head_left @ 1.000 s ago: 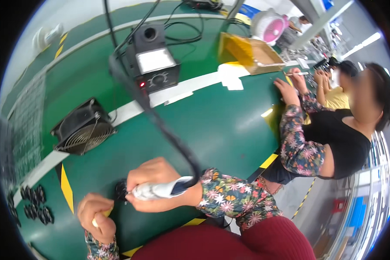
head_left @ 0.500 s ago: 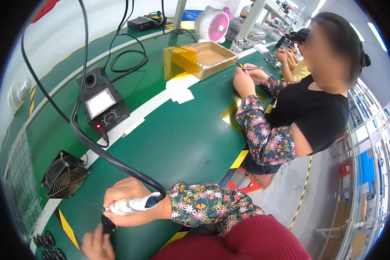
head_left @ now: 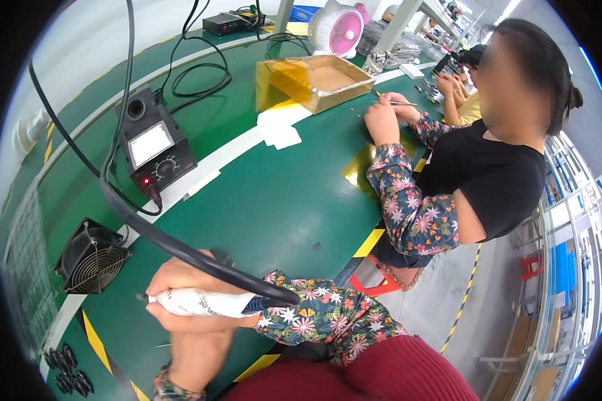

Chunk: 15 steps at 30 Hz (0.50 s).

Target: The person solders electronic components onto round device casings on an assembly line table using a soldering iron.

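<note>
At the near left of the green table [head_left: 274,214], your right hand [head_left: 174,277] grips a white-wrapped tool [head_left: 204,303], fingers closed round its handle and the tip directed left. Your left hand [head_left: 203,341] passes beneath the right; its fingers are largely hidden, so whether they hold anything cannot be told. Just beyond the right hand shows a small dark piece [head_left: 222,258], too blurred to identify; contact with your left fingers cannot be confirmed.

Step in hand, as judged: the tool is ready in your grip, but its tip and the piece stand apart. The next move appears to call for uncrossing your hands, steadying the piece and placing the tip with care, bare fingers clear of it. The thick black cable [head_left: 180,250] crosses over your right hand toward the sleeve and may drag on the handle.

Farther left, small black parts [head_left: 63,357] lie grouped, with a black fan [head_left: 92,257] beyond them. Past the cable stands a black box [head_left: 160,164] with a dial and a lit red lamp. At the far right, your co-worker's hands [head_left: 383,121] hold a thin tool, well apart from yours.
</note>
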### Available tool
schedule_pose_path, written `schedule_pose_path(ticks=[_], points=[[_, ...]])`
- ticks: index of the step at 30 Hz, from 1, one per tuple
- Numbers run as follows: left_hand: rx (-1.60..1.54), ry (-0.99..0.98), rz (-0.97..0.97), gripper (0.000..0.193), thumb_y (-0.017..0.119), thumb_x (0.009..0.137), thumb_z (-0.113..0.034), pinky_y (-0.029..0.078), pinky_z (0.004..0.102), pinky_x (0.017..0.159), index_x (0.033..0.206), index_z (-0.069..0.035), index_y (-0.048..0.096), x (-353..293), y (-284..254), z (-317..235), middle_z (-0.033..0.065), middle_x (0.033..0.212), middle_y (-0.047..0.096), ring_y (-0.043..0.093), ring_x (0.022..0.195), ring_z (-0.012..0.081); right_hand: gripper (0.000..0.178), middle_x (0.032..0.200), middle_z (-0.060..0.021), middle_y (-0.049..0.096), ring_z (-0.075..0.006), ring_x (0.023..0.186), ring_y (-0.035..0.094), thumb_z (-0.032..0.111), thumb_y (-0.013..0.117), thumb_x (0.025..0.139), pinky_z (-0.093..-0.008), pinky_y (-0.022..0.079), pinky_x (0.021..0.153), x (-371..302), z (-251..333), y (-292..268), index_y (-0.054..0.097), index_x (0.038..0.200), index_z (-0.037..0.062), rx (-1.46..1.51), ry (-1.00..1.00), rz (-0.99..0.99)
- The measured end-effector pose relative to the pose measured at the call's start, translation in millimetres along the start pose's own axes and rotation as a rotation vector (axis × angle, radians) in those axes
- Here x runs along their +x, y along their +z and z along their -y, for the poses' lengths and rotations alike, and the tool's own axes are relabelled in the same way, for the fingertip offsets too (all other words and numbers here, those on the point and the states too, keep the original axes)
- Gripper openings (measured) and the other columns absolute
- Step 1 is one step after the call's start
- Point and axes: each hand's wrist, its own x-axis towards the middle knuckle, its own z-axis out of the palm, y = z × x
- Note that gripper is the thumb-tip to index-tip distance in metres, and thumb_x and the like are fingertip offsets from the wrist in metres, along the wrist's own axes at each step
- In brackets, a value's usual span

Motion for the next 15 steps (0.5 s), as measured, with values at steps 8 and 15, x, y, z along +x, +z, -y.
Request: schedule_pose_path(ticks=[8, 15], points=[[0.014, -0.017, -0.056, 0.022, 0.07, 0.075, -0.019, 0.05, 0.032, 0.058, 0.092, -0.006, 0.063, -27, -34, -6, 0.0081, 0.081, 0.057, 0.061, 0.07, 0.0234, 0.012, 0.071, -0.0073, 0.065, -0.0236, 0.062, 0.064, 0.011, 0.072, 0.068, -0.0324, 0.05, 0.056, -5, 5, -1, 0.064, 0.077, 0.0084, -0.093, 0.093, 0.115], [0.344, -0.76, -0.522, 0.011, 0.068, 0.075, -0.011, 0.046, 0.0407, 0.056, 0.073, -0.006, 0.058, -126, -63, 78, 0.0122, 0.071, 0.056, 0.057, 0.063, 0.0327, 0.015, 0.064, -0.0077, 0.055, -0.0182, 0.055, 0.051, 0.016, 0.067, 0.078, -0.0294, 0.041, 0.052, -13, 6, 0, 0.062, 0.082, 0.0023, -0.175, 0.178, 0.195]])
